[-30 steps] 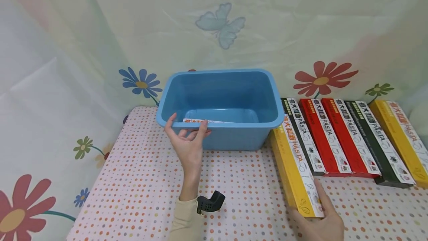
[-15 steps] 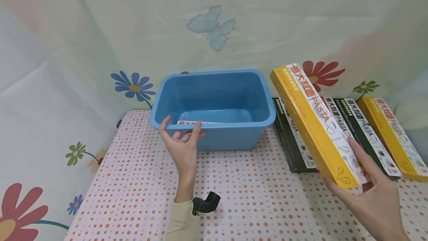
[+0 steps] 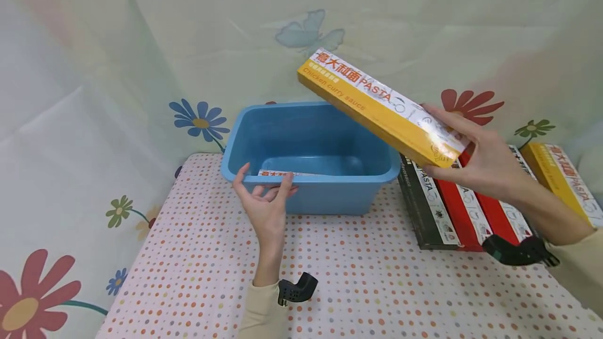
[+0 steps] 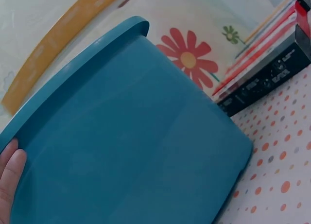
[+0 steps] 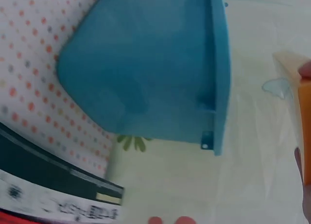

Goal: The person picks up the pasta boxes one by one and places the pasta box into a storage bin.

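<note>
A yellow and white pasta box (image 3: 367,103), printed "Chicken curry sauce", is tilted in the air over the right part of a blue plastic bin (image 3: 330,195). My right hand (image 3: 480,153) grips its lower right end, thumb and fingers on opposite sides. At the bin's front rim, my left hand (image 3: 264,205) holds on, with the index finger and thumb reaching up to the edge and the other fingers curled beneath the lip. Those fingers (image 4: 10,178) also show under the lip in the left wrist view. Inside the bin lies another pasta box (image 3: 278,173), mostly hidden by the front wall.
To the right of the bin, several pasta boxes lie side by side: a black box (image 3: 426,208), red boxes (image 3: 454,208) and a yellow box (image 3: 560,177) at the far right. My right forearm passes over them. A floral cloth backdrop (image 3: 424,25) rises behind the dotted tabletop (image 3: 348,271).
My right hand has lifted the yellow pasta box off the table beside the row and carried it up and left over the bin, turning it more sideways. The left hand stays at the rim.
</note>
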The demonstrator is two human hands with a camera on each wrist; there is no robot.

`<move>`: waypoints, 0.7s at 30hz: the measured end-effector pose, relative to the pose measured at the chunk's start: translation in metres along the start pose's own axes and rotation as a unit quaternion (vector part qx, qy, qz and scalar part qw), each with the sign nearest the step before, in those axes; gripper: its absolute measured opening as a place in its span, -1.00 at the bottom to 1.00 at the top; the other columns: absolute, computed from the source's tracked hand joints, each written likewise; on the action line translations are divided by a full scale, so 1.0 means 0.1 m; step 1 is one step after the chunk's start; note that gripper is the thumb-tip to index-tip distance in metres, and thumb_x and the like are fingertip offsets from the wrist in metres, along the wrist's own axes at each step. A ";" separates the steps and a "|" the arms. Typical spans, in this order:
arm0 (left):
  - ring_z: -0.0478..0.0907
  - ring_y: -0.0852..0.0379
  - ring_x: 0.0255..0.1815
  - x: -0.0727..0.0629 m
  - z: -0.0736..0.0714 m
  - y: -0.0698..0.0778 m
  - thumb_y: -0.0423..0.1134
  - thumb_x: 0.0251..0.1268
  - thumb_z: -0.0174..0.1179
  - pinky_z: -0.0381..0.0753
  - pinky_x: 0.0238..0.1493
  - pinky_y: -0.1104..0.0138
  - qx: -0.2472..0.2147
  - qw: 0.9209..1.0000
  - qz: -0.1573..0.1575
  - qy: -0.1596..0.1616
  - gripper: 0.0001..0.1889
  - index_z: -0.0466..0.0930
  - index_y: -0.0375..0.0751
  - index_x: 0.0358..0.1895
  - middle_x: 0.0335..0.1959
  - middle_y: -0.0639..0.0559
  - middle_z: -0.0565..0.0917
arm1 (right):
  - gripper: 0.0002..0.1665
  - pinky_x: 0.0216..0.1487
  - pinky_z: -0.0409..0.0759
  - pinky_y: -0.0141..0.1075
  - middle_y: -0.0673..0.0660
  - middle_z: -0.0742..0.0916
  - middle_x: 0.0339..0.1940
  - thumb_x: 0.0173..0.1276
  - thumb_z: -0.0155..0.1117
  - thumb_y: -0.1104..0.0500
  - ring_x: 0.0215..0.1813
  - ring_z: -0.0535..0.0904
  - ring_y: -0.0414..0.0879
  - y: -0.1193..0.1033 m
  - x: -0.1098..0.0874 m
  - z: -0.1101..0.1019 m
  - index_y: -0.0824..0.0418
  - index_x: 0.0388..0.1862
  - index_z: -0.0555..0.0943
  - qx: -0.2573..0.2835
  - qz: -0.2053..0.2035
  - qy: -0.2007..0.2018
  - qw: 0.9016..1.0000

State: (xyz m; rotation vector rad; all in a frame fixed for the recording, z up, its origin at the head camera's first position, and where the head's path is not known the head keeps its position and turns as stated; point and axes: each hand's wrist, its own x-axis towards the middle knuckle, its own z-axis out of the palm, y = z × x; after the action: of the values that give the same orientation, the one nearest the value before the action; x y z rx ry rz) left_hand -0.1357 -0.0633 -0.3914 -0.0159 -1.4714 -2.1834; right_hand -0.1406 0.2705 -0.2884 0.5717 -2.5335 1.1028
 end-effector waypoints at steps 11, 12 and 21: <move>0.78 -0.03 -0.42 0.03 0.01 0.06 -0.40 0.28 0.47 0.88 -0.13 0.06 -0.005 0.999 0.005 -0.036 -0.10 0.04 -0.14 0.54 -0.24 -0.29 0.57 | 0.12 -0.20 0.71 -0.50 0.28 0.55 0.42 0.07 0.61 0.36 0.04 0.49 -0.06 -0.21 0.66 -0.08 0.15 0.63 0.34 -0.017 -0.026 -0.172 0.985; 0.78 -0.02 -0.42 0.03 0.01 0.06 -0.41 0.27 0.47 0.88 -0.13 0.06 -0.004 0.999 0.007 -0.035 -0.10 0.05 -0.14 0.54 -0.24 -0.29 0.57 | 0.12 -0.14 0.72 -0.45 0.26 0.55 0.43 0.08 0.61 0.33 0.04 0.52 -0.03 -0.23 0.72 -0.07 0.13 0.64 0.34 -0.027 -0.026 -0.190 0.981; 0.78 0.00 -0.44 0.02 0.01 0.07 -0.41 0.28 0.46 0.89 -0.18 0.10 0.005 0.999 0.012 -0.034 -0.12 0.06 -0.12 0.53 -0.25 -0.30 0.60 | 0.04 0.27 0.66 0.10 0.25 0.60 0.42 0.14 0.55 0.30 0.21 0.57 0.13 -0.29 1.22 0.14 0.25 0.62 0.34 -0.065 -0.032 -0.302 0.951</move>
State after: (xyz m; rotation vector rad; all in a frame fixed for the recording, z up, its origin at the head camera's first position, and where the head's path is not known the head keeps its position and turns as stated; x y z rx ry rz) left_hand -0.1352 -0.0650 -0.3847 -0.1033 -1.5120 -2.1757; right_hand -0.2346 0.2138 -0.2270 1.0820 -3.0351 0.8143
